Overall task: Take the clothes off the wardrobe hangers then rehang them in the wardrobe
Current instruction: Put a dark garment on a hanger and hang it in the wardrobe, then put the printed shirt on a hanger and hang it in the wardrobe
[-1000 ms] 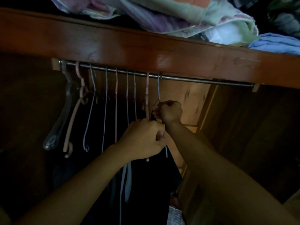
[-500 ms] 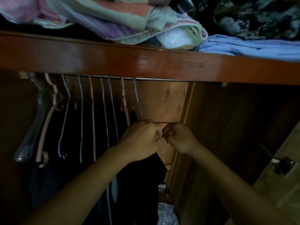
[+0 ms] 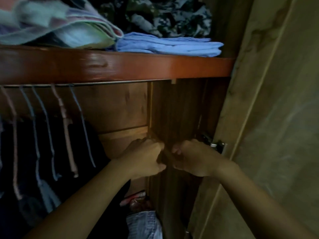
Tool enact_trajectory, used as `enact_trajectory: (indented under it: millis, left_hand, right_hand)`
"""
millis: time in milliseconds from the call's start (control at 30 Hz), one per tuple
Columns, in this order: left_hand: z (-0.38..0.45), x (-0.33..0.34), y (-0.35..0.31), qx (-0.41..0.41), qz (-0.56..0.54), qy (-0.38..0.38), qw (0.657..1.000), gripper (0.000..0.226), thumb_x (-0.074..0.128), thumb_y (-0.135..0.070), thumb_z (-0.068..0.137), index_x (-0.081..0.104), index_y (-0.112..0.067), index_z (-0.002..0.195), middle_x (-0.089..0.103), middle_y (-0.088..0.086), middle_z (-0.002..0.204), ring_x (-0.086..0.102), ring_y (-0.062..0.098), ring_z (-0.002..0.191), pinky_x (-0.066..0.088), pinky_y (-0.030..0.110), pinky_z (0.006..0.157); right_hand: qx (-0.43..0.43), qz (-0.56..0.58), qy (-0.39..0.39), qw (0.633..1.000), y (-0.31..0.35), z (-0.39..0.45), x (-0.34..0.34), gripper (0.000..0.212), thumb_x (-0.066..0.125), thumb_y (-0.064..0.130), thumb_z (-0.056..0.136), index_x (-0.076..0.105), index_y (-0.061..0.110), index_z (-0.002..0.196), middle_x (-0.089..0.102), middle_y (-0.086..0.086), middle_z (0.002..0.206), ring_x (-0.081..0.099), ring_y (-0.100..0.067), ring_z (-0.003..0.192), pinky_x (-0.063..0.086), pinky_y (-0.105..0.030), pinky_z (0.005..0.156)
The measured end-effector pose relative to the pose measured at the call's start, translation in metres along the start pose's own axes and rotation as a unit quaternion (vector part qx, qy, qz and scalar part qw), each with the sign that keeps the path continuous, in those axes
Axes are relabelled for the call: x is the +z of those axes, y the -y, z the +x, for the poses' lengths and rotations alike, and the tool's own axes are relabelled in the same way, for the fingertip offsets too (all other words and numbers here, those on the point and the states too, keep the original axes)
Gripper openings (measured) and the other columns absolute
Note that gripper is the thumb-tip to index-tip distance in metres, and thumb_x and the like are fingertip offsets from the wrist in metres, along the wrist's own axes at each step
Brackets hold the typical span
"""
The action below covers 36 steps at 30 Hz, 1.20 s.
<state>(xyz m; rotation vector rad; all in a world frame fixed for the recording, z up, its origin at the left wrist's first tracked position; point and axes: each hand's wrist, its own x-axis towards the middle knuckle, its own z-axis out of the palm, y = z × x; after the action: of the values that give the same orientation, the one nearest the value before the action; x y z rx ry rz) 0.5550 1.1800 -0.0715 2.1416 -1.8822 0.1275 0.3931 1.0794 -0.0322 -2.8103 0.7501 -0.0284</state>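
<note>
Two bare forearms reach in from the bottom of the frame and meet near the centre. The left hand (image 3: 145, 157) and the right hand (image 3: 193, 156) are both curled into fists, knuckles facing each other, just beside one another with a narrow dark gap between them. Something dark seems stretched between the fists, but it is too dim to tell whether they are gripping cloth or what it is.

Below the left forearm, at bottom centre, lies a pale denim garment (image 3: 144, 225) with a pinkish bundle (image 3: 136, 199) just above it.

To the left of the hands hangs dark clothing (image 3: 25, 144), filling the lower left of the frame, its edge reaching close to the left wrist. Over it dangle thin hangers (image 3: 67, 135), pink and blue, hooked on the metal rail (image 3: 112, 82) that runs across the middle left. The nearest hanger is just left of the left hand, not touching it.

Above the rail sits the reddish wooden shelf (image 3: 138, 66). On it, upper centre, rests a folded blue cloth (image 3: 165, 46), with striped pastel towels (image 3: 51, 26) at upper left and a dark patterned fabric (image 3: 164, 16) behind.

The wardrobe door (image 3: 276, 118) fills the right side.
</note>
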Motion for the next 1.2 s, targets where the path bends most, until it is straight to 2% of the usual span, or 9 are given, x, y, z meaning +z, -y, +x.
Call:
enact_trajectory:
  millis: [133,300,433,500,700,833,967,1133,1200]
  left_hand:
    - [0.023,0.016,-0.029,0.022,-0.069,0.07,0.995,0.051,0.065,-0.06,0.077,0.051,-0.04,0.122,0.049,-0.025,0.107,0.053,0.002,0.096,0.044,0.021,0.07]
    - [0.044,0.026,-0.06,0.057,-0.105,0.131,0.984,0.057,0.072,-0.053,0.079,0.049,-0.037,0.129,0.039,-0.026,0.089,0.048,-0.002,0.08,0.033,0.017,0.059]
    - [0.051,0.031,-0.087,0.133,-0.117,0.161,0.971,0.06,0.073,-0.052,0.079,0.049,-0.036,0.132,0.043,-0.023,0.102,0.049,0.003,0.1,0.043,0.024,0.076]
    - [0.052,0.033,-0.103,0.169,-0.121,0.183,0.961,0.056,0.073,-0.051,0.079,0.051,-0.039,0.129,0.048,-0.022,0.109,0.051,0.001,0.102,0.046,0.026,0.081]
    - [0.051,0.055,-0.155,0.256,-0.098,0.199,0.941,0.07,0.073,-0.06,0.074,0.046,-0.04,0.136,0.05,-0.015,0.13,0.051,0.005,0.108,0.038,0.021,0.07]
    - [0.043,0.066,-0.197,0.329,-0.093,0.214,0.915,0.072,0.072,-0.067,0.068,0.049,-0.041,0.132,0.053,-0.016,0.127,0.048,0.003,0.093,0.036,0.017,0.062]
    - [0.033,0.071,-0.236,0.392,-0.098,0.231,0.885,0.071,0.068,-0.07,0.067,0.049,-0.043,0.129,0.055,-0.013,0.12,0.056,0.006,0.096,0.049,0.026,0.072]
    - [0.003,0.074,-0.293,0.476,-0.118,0.255,0.834,0.057,0.068,-0.062,0.075,0.052,-0.039,0.125,0.058,-0.017,0.112,0.058,0.002,0.085,0.054,0.025,0.07]
    - [-0.01,0.078,-0.32,0.499,-0.116,0.258,0.819,0.059,0.069,-0.061,0.075,0.054,-0.035,0.126,0.059,-0.013,0.118,0.059,0.004,0.093,0.055,0.03,0.077]
  right_hand:
    - [0.044,0.009,0.005,0.999,-0.031,-0.03,0.0,0.028,0.068,0.038,0.087,0.064,0.032,0.114,0.063,0.01,0.103,0.061,-0.009,0.093,0.055,-0.032,0.08]
    - [0.097,-0.01,-0.018,0.995,-0.054,-0.068,0.004,0.038,0.069,0.034,0.088,0.057,0.03,0.125,0.057,0.006,0.122,0.058,-0.015,0.112,0.052,-0.031,0.09]
    - [0.163,-0.006,-0.047,0.986,-0.059,-0.106,0.009,0.042,0.067,0.039,0.089,0.054,0.035,0.129,0.06,0.009,0.127,0.059,-0.012,0.113,0.052,-0.029,0.091]
    - [0.224,-0.025,-0.059,0.973,-0.058,-0.127,0.014,0.048,0.066,0.043,0.089,0.052,0.033,0.134,0.059,0.009,0.132,0.058,-0.013,0.116,0.05,-0.031,0.094]
    - [0.38,-0.034,-0.075,0.921,-0.047,-0.195,0.033,0.052,0.067,0.045,0.089,0.048,0.031,0.135,0.058,0.007,0.131,0.057,-0.015,0.113,0.048,-0.031,0.091]
    - [0.45,-0.005,-0.077,0.89,-0.035,-0.243,0.042,0.048,0.068,0.04,0.09,0.052,0.028,0.133,0.061,0.005,0.126,0.058,-0.012,0.102,0.044,-0.023,0.079]
    - [0.497,0.013,-0.091,0.863,-0.03,-0.29,0.044,0.039,0.069,0.037,0.089,0.057,0.026,0.124,0.063,0.003,0.121,0.058,-0.012,0.096,0.039,-0.019,0.069]
    - [0.571,-0.029,-0.078,0.817,-0.019,-0.35,0.05,0.044,0.064,0.043,0.092,0.053,0.023,0.13,0.061,0.001,0.124,0.061,-0.017,0.103,0.042,-0.024,0.074]
    - [0.598,-0.04,-0.08,0.796,-0.016,-0.377,0.053,0.041,0.063,0.043,0.093,0.054,0.021,0.126,0.062,0.0,0.12,0.062,-0.019,0.101,0.043,-0.026,0.074]
